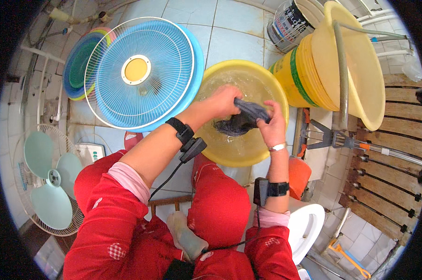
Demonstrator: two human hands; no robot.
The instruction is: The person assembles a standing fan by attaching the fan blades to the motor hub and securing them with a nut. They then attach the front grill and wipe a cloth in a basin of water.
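A dark grey wet cloth (242,116) is stretched between my two hands above a yellow basin (239,159) of cloudy water. My left hand (226,100) is closed on its upper left end. Pinched in my right hand (272,125) is the right end, between thumb and fingers. The cloth's lower part hangs down to the water, and I cannot tell how much of it is under. Its exact kind is unclear from the folds.
Left of the basin, a white wire fan grille (113,109) lies on a blue basin (198,56). A fan with green blades (52,214) stands at the left. Yellow buckets (285,74), a paint bucket (285,28), an orange container (300,175) and a white toilet (313,224) are on the right.
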